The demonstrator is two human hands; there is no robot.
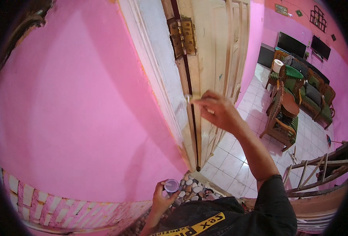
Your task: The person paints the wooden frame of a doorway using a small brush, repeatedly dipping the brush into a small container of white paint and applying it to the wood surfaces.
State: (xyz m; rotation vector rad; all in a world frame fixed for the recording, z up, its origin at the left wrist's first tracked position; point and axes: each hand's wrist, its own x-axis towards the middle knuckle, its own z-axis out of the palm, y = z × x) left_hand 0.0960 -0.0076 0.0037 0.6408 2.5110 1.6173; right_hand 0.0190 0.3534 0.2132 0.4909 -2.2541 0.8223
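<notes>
My right hand (pixel 219 111) reaches up to the door frame, fingers pinched on a small paintbrush (pixel 192 99). The brush's white tip is at the edge of the white-painted door frame (pixel 170 82), beside the dark gap along the door; whether it touches is hard to tell. Low in front of my body, my left hand (pixel 162 200) is wrapped round a small clear cup (pixel 172 185) with pale contents. A wooden door (pixel 211 51) stands open, with a brass hinge (pixel 182 37) above my right hand.
A pink wall (pixel 75 102) fills the left side, with a brick-patterned band (pixel 60 210) below. Pebbled flooring (pixel 191 188) lies underneath. Through the doorway are white tiles (pixel 231 157), wooden armchairs (pixel 282 122), a round table (pixel 290 104) and a wooden ladder (pixel 319 167) at right.
</notes>
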